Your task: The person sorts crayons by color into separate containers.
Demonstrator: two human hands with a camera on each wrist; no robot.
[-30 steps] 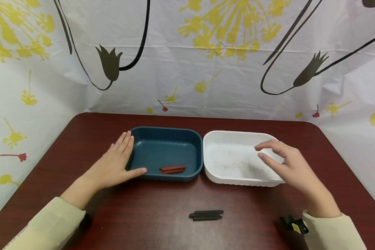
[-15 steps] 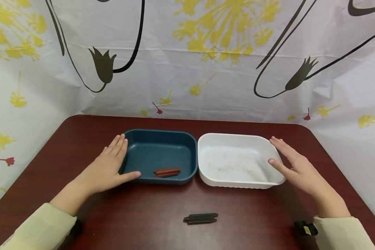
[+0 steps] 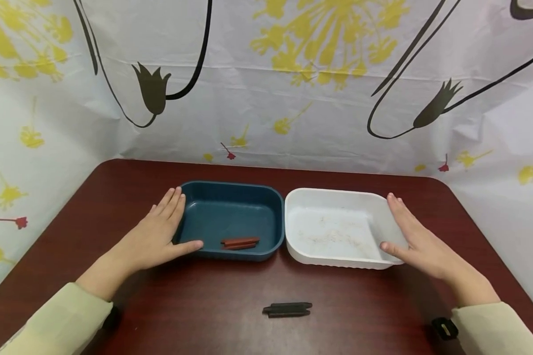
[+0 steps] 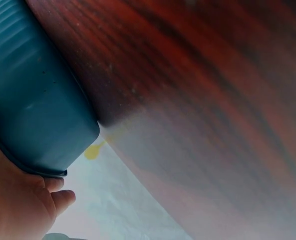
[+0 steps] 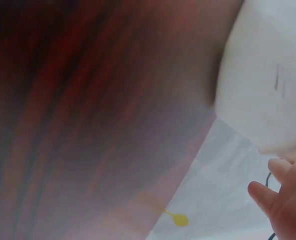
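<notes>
My left hand (image 3: 153,239) rests on the left end of a dark blue tray (image 3: 231,185), fingers straight and thumb over the near rim. In the left wrist view the palm touches the blue tray's wall (image 4: 38,105). At the other side my right hand (image 3: 426,246) lies against the right end of a white tray (image 3: 333,224), also with straight fingers. Several reddish-brown crayons (image 3: 240,242) lie in the blue tray near its front wall. Several black crayons (image 3: 287,309) lie side by side on the table in front of the trays.
Both trays stand side by side on a dark red-brown wooden table (image 3: 195,305). Behind and around it hangs a white patterned sheet (image 3: 231,108). Small specks show on the white tray's floor. A dark wrist strap (image 3: 445,328) is at the right sleeve.
My right hand has moved right, from over the white tray to its right end, and its fingers have straightened. The left hand stays at the blue tray. The view has shifted slightly.
</notes>
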